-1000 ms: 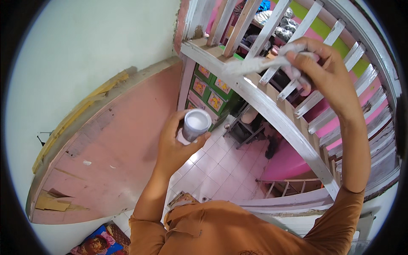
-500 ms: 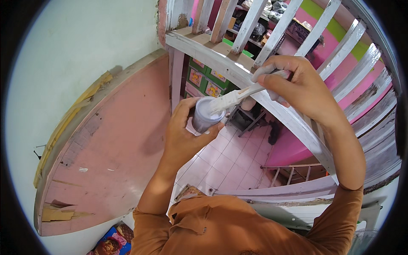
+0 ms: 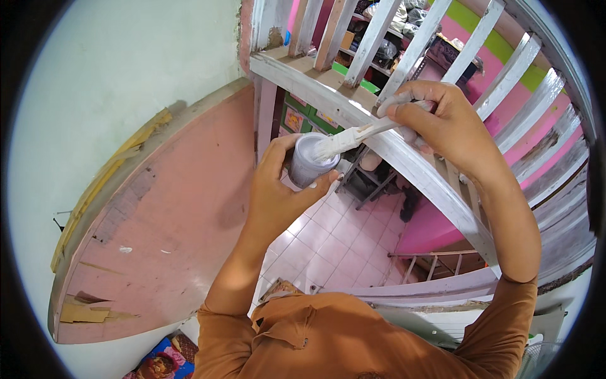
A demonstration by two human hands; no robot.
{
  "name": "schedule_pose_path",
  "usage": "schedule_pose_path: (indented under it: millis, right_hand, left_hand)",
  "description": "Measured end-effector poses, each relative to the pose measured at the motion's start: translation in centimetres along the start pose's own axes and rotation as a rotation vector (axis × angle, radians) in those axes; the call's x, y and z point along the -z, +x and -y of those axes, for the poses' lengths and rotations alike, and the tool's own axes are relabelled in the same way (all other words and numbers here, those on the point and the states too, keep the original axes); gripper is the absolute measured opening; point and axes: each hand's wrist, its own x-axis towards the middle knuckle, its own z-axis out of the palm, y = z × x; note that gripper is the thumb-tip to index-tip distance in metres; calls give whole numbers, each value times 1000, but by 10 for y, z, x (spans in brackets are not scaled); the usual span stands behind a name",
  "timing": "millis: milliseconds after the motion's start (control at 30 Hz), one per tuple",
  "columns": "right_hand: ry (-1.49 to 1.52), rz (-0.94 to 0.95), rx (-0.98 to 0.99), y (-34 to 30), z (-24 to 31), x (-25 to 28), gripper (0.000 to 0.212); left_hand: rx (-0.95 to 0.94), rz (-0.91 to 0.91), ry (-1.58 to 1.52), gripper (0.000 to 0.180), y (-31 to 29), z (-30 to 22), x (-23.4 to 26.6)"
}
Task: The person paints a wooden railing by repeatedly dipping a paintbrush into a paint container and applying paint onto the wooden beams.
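Okay, so you've got your left hand (image 3: 278, 196) wrapped around the cup (image 3: 305, 170), fingers on one side and thumb on the other. Your right hand (image 3: 445, 129) has the brush (image 3: 361, 133) pinched by its handle, white smears all over those fingers. The white-coated bristles are in the cup's mouth, and the white rail (image 3: 416, 172) with its slats (image 3: 413, 50) runs just beyond.

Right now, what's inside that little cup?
Whitish paint shows inside the cup, with the paintbrush at its mouth, covering part. The bottom is hidden beneath the paint.
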Motion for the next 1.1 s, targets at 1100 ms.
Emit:
schedule_pose_path:
  millis: [1100]
  right_hand:
    - [282, -521, 174, 82, 5, 48, 29]
  left_hand:
    - [-110, -92, 239, 65, 200, -22, -7]
